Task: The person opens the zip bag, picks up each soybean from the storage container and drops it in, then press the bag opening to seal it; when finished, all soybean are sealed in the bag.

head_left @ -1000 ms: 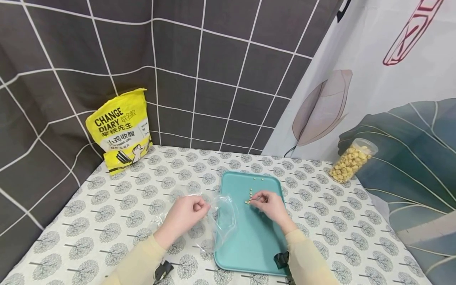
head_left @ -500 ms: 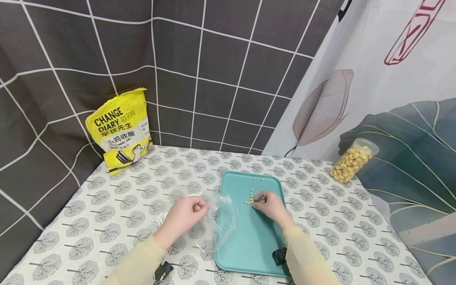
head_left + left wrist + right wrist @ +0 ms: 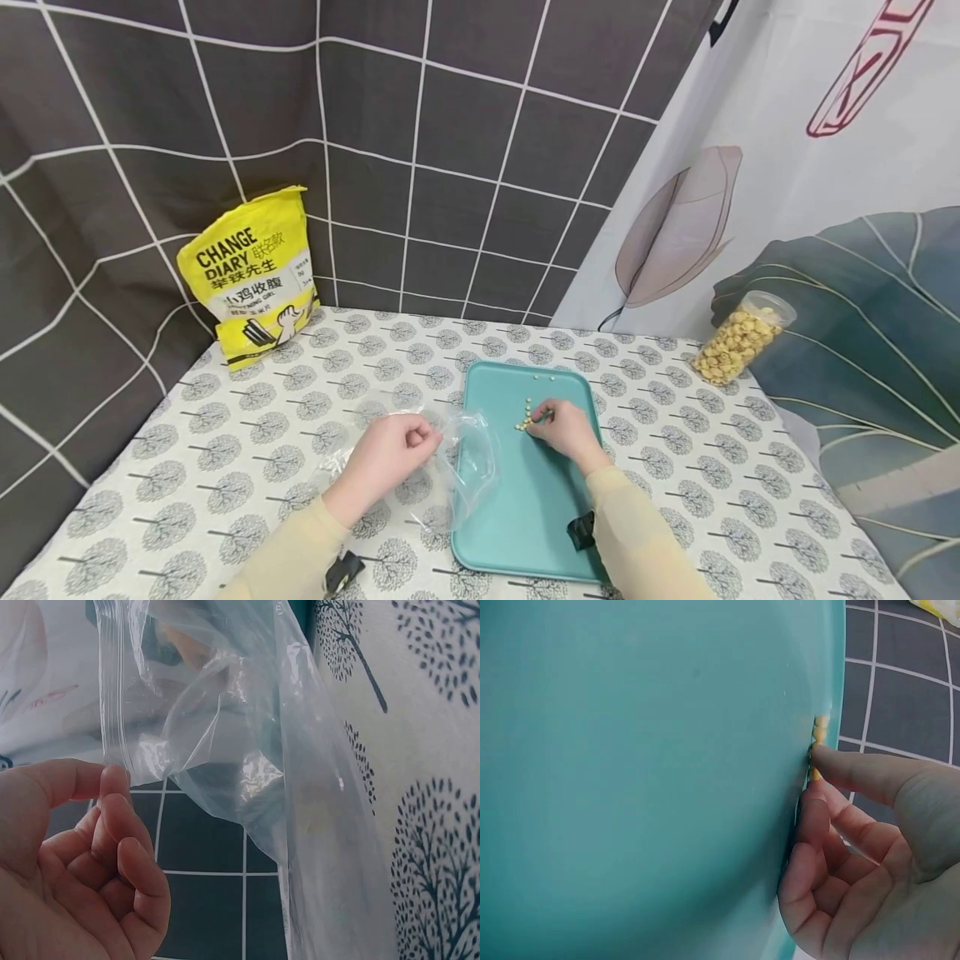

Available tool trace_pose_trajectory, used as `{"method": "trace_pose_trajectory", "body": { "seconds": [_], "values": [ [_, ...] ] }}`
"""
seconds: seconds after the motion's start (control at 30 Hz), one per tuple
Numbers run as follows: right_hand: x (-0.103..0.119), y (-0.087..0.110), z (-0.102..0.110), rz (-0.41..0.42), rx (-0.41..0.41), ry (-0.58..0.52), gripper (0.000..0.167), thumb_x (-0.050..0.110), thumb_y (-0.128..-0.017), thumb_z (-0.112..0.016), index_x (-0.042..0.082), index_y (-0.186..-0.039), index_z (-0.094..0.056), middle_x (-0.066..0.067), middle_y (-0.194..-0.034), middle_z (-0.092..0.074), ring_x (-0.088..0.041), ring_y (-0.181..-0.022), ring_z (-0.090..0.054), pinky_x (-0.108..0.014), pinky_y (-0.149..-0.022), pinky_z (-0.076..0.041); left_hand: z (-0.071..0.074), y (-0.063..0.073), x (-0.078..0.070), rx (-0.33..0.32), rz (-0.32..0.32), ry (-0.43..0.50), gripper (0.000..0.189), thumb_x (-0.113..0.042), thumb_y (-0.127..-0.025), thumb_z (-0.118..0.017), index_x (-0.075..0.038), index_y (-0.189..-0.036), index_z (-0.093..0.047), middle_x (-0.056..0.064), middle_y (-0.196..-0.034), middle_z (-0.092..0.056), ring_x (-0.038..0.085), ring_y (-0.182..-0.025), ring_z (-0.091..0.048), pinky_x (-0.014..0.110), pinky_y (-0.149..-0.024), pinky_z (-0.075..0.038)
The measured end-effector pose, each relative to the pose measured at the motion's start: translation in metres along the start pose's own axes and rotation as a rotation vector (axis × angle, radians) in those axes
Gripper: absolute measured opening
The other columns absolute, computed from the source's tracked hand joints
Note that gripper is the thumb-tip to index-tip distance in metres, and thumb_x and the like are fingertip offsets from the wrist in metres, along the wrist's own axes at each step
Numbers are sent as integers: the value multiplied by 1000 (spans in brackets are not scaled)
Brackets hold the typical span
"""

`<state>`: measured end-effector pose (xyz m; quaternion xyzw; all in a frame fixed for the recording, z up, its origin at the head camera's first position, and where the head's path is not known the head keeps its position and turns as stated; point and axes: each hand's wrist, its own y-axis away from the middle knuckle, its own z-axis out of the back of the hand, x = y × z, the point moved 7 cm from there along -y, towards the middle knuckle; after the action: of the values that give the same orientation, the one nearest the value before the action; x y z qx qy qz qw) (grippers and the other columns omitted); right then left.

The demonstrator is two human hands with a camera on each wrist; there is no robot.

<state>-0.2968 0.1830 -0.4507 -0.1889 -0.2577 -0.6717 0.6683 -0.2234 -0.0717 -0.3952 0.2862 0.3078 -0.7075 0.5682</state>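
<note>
The right hand touches yellow kernels on the teal tray, toward its far end; whether it grips one I cannot tell. The left hand pinches a clear bag (its outline hard to trace) over the tray's left edge. A sleeve hides the tray's near right corner.

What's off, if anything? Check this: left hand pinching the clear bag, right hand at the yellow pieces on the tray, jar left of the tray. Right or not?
Not right: the head view shows the jar right of the tray, not left. The left hand does pinch the clear bag, and the right hand is at the yellow pieces.
</note>
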Motion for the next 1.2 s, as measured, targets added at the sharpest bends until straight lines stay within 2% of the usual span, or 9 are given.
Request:
{"method": "trace_pose_trajectory", "body": {
  "seconds": [0.27, 0.73, 0.9, 1.2],
  "values": [
    [3, 2, -1, 33, -8, 16, 9, 13, -79, -74, 8, -79, -66, -1, -69, -59, -14, -59, -48, -26, -53, -39, -1, -1, 1, -9, 0, -11, 18, -18, -87, -65, -19, -69, -60, -10, -60, -51, 7, -58, -47, 22, -62, -45],
    [0, 5, 2, 4, 5, -32, 9, 8, -78, -73, 6, -78, -64, -2, -67, -60, -12, -57, -54, -25, -51, -44, -1, 0, 2, 6, 12, 12, 18, -17, -87, -65, -19, -69, -60, -9, -57, -49, 7, -54, -44, 22, -56, -43],
    [-4, 5, 3, -30, 12, -41, 9, 8, -79, -72, 5, -80, -64, -3, -68, -60, -13, -56, -54, -25, -51, -44, 0, 0, 2, 8, 15, 17, 18, -17, -87, -65, -19, -70, -61, -9, -58, -49, 8, -55, -45, 22, -56, -43],
    [-3, 9, 6, -27, 13, -34, 10, 12, -80, -73, 6, -79, -64, -2, -67, -59, -13, -57, -53, -25, -52, -43, -1, 1, 0, -1, -4, 9, 16, -17, -87, -65, -18, -71, -62, -10, -60, -51, 7, -57, -46, 22, -59, -44]
  ]
}}
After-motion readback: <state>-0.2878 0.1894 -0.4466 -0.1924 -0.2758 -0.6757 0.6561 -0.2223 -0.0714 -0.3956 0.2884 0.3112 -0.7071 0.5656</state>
